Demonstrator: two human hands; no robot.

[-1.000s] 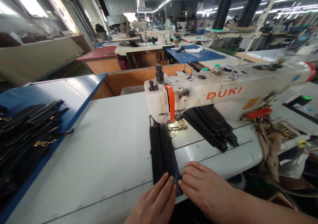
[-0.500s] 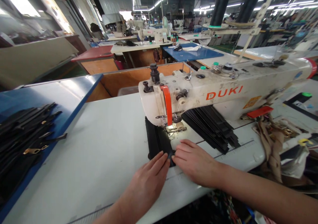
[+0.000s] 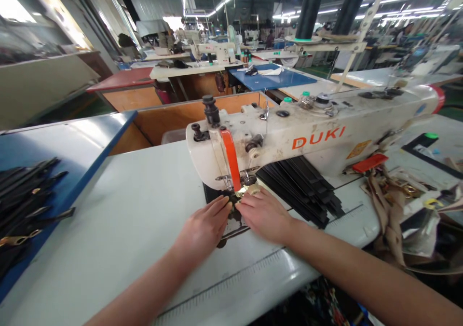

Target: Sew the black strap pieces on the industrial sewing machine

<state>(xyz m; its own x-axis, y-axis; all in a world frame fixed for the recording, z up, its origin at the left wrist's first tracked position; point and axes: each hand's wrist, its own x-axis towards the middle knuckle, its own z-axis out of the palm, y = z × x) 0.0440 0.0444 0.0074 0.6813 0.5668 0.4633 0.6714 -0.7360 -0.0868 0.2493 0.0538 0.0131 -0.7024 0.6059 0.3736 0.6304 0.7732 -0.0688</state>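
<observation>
A sewing machine (image 3: pixel 318 121) with an orange guard (image 3: pixel 230 159) over its needle area stands in front of me. A black leather-like strip (image 3: pixel 211 194) lies under the machine head, mostly hidden by my hands and the head. My left hand (image 3: pixel 204 222) has its fingers closed on the strip's near end, left of the presser foot. Close beside it, just in front of the foot, my right hand (image 3: pixel 265 215) pinches the same end with fingertips and thumb. The fingertips of both hands nearly meet.
Several stacked black strips (image 3: pixel 298 188) lie under the machine arm. Black pieces with zipper pulls (image 3: pixel 27 200) lie on the blue table at left. Tan straps and scraps (image 3: pixel 388 210) sit at right. Black thread cones (image 3: pixel 307 12) stand behind. A ruler (image 3: pixel 220 285) marks the table's front edge.
Both hands have moved forward to the presser foot, and the black strip has slid farther under the machine head with them. The view has shifted slightly.
</observation>
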